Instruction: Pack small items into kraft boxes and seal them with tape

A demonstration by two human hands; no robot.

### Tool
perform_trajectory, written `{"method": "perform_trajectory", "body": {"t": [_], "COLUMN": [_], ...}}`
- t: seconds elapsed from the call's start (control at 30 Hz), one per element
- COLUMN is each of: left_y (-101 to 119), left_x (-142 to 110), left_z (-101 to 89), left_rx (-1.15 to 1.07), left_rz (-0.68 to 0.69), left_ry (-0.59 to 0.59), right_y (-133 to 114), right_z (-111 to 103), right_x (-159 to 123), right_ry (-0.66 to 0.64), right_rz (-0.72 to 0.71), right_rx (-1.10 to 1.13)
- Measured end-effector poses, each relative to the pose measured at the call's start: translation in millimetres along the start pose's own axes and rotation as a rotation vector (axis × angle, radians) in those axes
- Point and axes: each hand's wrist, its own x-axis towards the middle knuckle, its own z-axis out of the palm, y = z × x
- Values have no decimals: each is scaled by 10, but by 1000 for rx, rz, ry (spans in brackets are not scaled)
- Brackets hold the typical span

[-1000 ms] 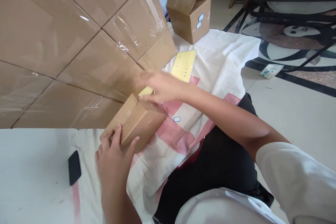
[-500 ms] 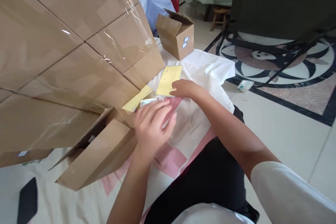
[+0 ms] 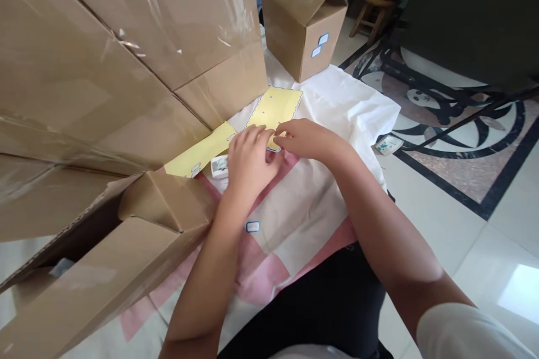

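A yellow sheet with a scalloped dark outline lies on the cloth, its near end between my hands. My left hand is curled over its near left corner, the thumb bent below the edge. My right hand is at the near right part, finger and thumb pinched together; anything between them is too small to make out. Left of my left hand sits a small white packet with green print, partly covered. Another yellow sheet lies along the stacked cartons. A blue-edged label is on the cloth beside my left forearm.
Taped cartons form a tall wall at left. An open cardboard box stands in front of it. Another open box, bearing two blue-edged labels, stands at the back. A white packet lies on the floor, near a wooden stool.
My left hand has moved up and right to the yellow sheet, beside my right hand. The label on the cloth has come into sight. The view has shifted closer to the boxes.
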Motion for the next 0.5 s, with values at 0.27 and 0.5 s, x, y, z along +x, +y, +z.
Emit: {"method": "perform_trajectory", "body": {"t": [0.27,0.5], "left_y": [-131,-211], "left_x": [-145,-218], "left_z": [-334,-564], "left_rx": [138,291], "left_rz": [-119,-208], "left_ry": [-359,-306], "right_y": [-230,-320], "right_z": [76,209], "right_x": [-142,-155], "right_ry": [-200,-73], "right_rz": [-180,-244], "right_rx": [100,131]}}
